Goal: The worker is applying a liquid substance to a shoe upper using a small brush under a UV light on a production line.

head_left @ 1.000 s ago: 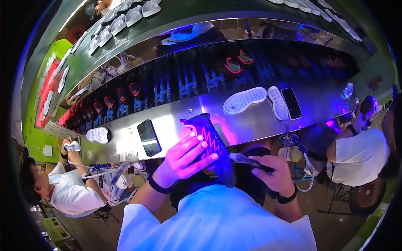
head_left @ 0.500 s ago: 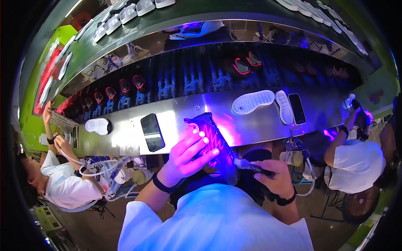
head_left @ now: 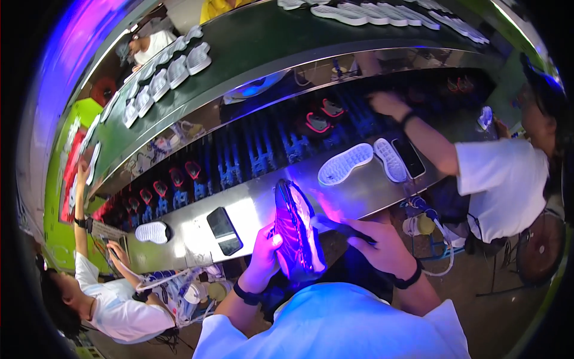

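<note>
My left hand point(head_left: 263, 252) is closed on a dark shoe upper point(head_left: 289, 234) lit purple and pink, its thumb on the near side and its other fingers mostly hidden behind. The upper stands toe-up above my lap, with a pale strip along its right side facing my right hand. In my right hand point(head_left: 384, 250) is a brush point(head_left: 354, 230) with a dark handle, gripped between fingers and thumb. The brush tip meets or nearly meets the upper's right edge; the exact contact cannot be made out.
On the metal bench point(head_left: 191, 239) lie white soles point(head_left: 347, 164) and a phone point(head_left: 223, 231). Behind runs a dark conveyor point(head_left: 239, 161) carrying red-edged shoe uppers. A co-worker's arm point(head_left: 430, 134) reaches over it at right; another co-worker point(head_left: 113, 299) sits at left. More soles line the green belt point(head_left: 251, 36).
The upper has been turned so its pale strip shows, and my left fingers have gone behind it. My brush has risen along its edge. The right co-worker now reaches over the conveyor.
</note>
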Action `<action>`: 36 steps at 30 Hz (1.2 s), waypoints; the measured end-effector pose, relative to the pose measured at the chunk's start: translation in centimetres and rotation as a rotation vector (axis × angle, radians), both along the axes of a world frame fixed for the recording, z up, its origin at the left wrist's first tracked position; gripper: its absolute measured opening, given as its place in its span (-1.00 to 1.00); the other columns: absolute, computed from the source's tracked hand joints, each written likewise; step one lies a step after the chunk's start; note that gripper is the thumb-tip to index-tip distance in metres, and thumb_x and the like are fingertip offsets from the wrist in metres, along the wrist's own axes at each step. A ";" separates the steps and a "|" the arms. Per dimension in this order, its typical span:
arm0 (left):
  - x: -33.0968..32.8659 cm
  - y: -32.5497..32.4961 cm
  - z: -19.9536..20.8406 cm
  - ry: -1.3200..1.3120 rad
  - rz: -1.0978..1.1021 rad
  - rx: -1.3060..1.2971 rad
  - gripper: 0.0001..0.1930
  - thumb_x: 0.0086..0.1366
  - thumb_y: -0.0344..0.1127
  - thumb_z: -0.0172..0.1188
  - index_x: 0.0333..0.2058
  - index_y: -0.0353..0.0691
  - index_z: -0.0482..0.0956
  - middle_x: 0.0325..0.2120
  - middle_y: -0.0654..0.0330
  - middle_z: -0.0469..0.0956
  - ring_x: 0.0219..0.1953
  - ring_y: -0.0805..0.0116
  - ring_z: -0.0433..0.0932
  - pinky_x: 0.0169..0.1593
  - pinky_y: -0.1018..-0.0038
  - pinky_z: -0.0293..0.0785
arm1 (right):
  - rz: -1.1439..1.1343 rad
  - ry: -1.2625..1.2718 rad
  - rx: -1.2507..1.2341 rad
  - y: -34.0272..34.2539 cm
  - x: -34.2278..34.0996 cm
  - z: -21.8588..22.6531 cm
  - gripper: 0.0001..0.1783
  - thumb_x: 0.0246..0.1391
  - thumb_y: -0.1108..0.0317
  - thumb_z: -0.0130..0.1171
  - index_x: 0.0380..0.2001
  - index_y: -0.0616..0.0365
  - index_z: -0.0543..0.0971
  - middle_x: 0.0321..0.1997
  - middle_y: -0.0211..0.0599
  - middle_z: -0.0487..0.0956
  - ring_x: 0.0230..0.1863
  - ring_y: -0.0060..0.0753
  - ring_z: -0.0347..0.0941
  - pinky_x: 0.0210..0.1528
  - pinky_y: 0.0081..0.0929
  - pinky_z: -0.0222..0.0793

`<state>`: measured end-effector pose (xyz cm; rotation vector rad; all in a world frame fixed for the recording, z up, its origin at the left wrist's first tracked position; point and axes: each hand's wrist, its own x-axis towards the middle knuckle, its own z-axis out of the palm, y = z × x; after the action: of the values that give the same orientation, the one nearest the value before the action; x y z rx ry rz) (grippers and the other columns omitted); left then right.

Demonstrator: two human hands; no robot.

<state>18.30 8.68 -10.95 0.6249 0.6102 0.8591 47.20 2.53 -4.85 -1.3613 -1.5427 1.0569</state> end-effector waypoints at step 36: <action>-13.0 38.3 -13.1 1.875 0.075 0.314 -0.46 0.28 0.18 0.11 0.05 -0.03 0.67 -0.02 0.06 0.69 -0.04 0.12 0.72 0.03 0.23 0.60 | -0.379 0.173 -0.444 -0.3 2.8 -10.0 -0.50 0.32 0.48 0.16 0.31 0.25 0.43 -0.34 -0.33 0.62 -0.61 -0.71 0.34 -0.60 -0.70 0.20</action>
<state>5.32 47.02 -24.00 1.6681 2.1831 0.1781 49.97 2.28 -14.82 -1.7245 -0.9028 1.2750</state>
